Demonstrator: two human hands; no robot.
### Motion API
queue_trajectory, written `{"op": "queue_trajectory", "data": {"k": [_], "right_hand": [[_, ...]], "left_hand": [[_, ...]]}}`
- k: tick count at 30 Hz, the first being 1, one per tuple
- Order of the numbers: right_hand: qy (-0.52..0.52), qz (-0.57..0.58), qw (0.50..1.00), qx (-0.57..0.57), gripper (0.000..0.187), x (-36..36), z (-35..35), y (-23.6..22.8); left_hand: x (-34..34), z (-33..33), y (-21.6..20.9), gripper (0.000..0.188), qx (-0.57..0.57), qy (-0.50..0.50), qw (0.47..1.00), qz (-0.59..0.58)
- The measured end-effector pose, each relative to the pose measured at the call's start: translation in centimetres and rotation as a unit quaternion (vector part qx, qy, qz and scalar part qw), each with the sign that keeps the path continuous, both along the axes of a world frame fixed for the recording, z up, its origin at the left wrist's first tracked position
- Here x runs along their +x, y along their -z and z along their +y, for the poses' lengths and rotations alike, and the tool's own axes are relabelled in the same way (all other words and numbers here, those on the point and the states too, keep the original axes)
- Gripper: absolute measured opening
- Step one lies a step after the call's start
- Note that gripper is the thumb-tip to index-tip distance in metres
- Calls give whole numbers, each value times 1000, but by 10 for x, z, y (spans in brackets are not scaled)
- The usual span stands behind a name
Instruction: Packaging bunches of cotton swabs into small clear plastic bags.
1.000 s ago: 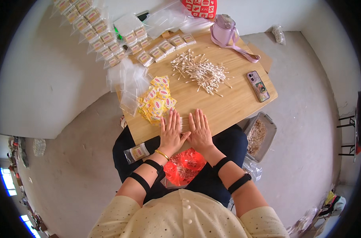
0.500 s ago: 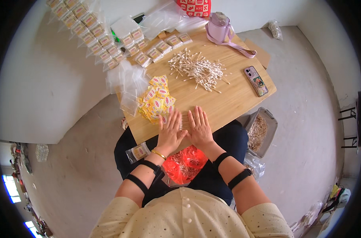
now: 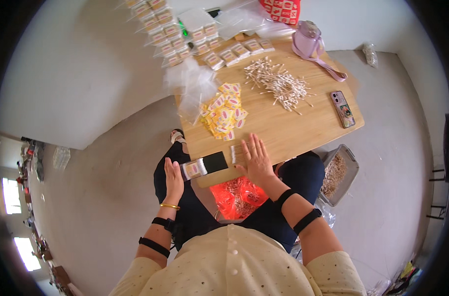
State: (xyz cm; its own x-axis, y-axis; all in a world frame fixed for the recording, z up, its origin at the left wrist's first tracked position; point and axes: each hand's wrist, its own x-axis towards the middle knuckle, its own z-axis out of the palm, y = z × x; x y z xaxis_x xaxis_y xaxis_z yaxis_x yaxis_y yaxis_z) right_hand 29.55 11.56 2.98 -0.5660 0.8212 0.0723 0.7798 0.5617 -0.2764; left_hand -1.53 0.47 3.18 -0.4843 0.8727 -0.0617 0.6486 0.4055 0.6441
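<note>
My left hand (image 3: 173, 182) is at the table's near left edge, fingers stretched out, beside a clear packet of cotton swabs (image 3: 194, 169) with a small yellow-and-white card. It is at the packet's left end; whether it touches it I cannot tell. A flat black rectangle (image 3: 215, 162) lies against the packet's right end. My right hand (image 3: 257, 161) lies flat with fingers spread, partly over a neat row of cotton swabs (image 3: 236, 153) on the wood. Farther off are a pile of yellow-and-white cards (image 3: 223, 112) and a loose heap of cotton swabs (image 3: 279, 83).
On the wooden table (image 3: 283, 135) stand a lilac bottle (image 3: 307, 40), a phone (image 3: 342, 109), clear bags (image 3: 192, 81) and several filled packets (image 3: 239, 50). Stacked packets (image 3: 158, 29) rise at far left. Below are a red bag (image 3: 236, 197) and a grey bin (image 3: 350, 175).
My left hand has moved left from the swab row to the packet, which now lies farther onto the table. My right hand stays by the row. The whole view has shifted.
</note>
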Motion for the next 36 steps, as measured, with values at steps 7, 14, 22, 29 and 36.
{"op": "queue_trajectory", "data": {"k": [7,14,22,29,36], "right_hand": [[-47,-17,999,8,80,-63,-29,7],[-44,-23,999,10,75,-78,-37,6],[-53,-1,998,23,73,-85,-40,11],[-55,15,998,-13,90,-103,-46,9],[-53,6,998,-22,92,-85,-32,6]], "left_hand": [[5,11,37,72,-1,-135,980,-147],[22,24,62,67,69,-205,944,-248],[25,24,61,64,68,-231,884,-402],[30,25,46,66,59,-176,941,-282],[8,11,37,65,40,-199,920,-336]]}}
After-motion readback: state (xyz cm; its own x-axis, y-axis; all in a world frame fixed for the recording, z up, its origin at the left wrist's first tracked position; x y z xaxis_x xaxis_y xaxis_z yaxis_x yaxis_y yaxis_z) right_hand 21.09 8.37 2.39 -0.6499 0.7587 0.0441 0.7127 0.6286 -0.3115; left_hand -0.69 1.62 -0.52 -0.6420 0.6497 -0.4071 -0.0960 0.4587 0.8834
